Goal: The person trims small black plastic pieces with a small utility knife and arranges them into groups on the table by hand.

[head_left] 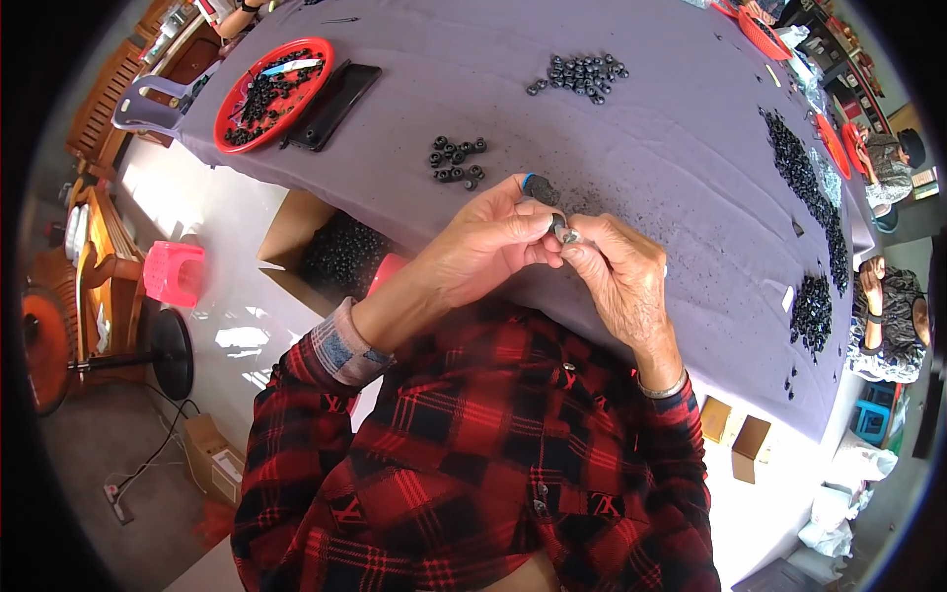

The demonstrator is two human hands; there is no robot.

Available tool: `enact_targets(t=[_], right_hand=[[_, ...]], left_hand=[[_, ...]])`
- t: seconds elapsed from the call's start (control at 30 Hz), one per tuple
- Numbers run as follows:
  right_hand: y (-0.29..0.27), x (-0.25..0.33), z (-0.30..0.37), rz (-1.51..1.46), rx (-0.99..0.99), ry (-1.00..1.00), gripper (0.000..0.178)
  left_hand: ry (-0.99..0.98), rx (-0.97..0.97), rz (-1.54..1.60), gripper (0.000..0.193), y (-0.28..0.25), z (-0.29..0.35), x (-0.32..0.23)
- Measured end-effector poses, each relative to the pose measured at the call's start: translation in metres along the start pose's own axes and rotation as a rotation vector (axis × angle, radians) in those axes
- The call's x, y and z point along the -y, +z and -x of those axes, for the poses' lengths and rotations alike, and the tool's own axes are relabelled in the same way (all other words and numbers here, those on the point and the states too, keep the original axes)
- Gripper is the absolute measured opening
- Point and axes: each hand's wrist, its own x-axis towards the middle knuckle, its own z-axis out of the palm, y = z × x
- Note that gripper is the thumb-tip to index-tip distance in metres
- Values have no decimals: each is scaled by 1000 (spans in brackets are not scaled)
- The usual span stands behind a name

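Note:
My left hand (493, 240) and my right hand (623, 281) meet over the near part of the table. The thumb and fingers of my left hand pinch a small black round piece (556, 225). My right fingertips are closed at the same spot around a tiny pale, shiny piece (570, 237); fingers hide most of both. A dark cover with a blue edge (538, 187) sits on a left fingertip. Just beyond my left hand lies a small group of black round pieces with holes (456, 158). A larger cluster of black pieces (577, 76) lies farther off.
A purple-grey cloth (424, 89) covers the table, with black crumbs scattered near my hands. At the left are a red basket (229, 140) of black pieces and a black phone (340, 104). Black heaps (811, 311) line the right side. An open carton (286, 232) stands below. Other people sit around.

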Motion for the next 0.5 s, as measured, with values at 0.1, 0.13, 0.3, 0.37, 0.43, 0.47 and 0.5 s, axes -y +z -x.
enact_targets(t=[0.1, 0.13, 0.3, 0.37, 0.43, 0.47, 0.5], right_hand=[[-2, -5, 0, 71, -118, 149, 17], [-4, -12, -4, 60, -213, 222, 21], [-24, -24, -1, -152, -129, 331, 28], [-24, -22, 4, -124, -91, 341, 28], [-19, -16, 3, -81, -54, 255, 22], [-15, -11, 1, -82, -55, 253, 22], [-9, -6, -1, -94, -37, 196, 22]], left_hand=[[-73, 10, -91, 32, 9, 5, 6], [-148, -10, -100, 30, 19, 12, 12], [-45, 43, 25, 48, -6, 0, 1], [-67, 25, 22, 43, -5, 1, 4], [-85, 7, 19, 37, -3, 0, 4], [-101, 4, -28, 33, -1, -1, 2], [-117, 1, -75, 28, -1, -1, 1]])
